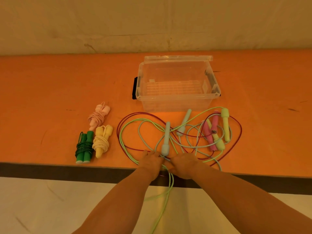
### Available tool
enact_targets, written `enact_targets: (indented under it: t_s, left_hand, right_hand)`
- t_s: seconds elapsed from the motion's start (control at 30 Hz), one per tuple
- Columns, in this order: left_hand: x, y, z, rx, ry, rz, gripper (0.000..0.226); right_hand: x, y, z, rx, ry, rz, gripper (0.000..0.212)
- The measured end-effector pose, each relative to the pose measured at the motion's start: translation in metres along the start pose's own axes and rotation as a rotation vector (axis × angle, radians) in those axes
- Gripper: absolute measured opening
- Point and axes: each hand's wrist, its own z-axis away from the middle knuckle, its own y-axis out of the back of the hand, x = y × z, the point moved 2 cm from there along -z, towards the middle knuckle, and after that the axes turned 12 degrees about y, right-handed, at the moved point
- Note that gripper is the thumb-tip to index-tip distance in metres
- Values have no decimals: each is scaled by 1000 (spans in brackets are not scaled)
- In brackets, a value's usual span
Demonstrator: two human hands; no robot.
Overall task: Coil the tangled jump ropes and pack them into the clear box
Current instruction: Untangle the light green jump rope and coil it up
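Observation:
A tangle of jump ropes (179, 137) lies on the orange table in front of the clear box (177, 85), whose lid stands open at the back. The tangle holds light blue handles (166, 141), pink handles (211, 130), yellow-green handles (225, 124) and a dark red cord (236, 125). My left hand (151, 162) and my right hand (184, 163) meet at the table's front edge, both closed on cords of the tangle. A light green cord (166, 195) hangs from my hands over the edge. Three coiled ropes lie to the left: pink (98, 115), yellow (102, 141), green (84, 146).
The orange table (50, 92) has a dark front edge (67, 171) close to my arms. A pale wall (152, 22) rises behind it. Light floor (50, 208) shows below the edge.

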Motion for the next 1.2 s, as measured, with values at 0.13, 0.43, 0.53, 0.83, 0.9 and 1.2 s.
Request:
enact_targets:
  t_s: [0.13, 0.43, 0.53, 0.83, 0.9, 1.2]
  left_hand:
    - [5, 4, 9, -2, -64, -139, 45]
    - [-21, 43, 11, 254, -150, -180, 40]
    - [-48, 47, 7, 216, 66, 15, 25]
    - [-90, 78, 12, 546, 103, 90, 19]
    - [-83, 94, 17, 731, -21, 106, 17]
    - [-20, 143, 18, 770, -118, 437, 18]
  right_hand:
    - [1, -5, -1, -34, -20, -31, 43]
    - [8, 23, 3, 271, -41, -531, 26]
    - [12, 46, 8, 402, -84, -528, 26]
    - [57, 80, 63, 447, -174, 121, 38]
    - [60, 76, 69, 460, -223, 94, 43]
    - [29, 98, 54, 781, -23, -421, 23]
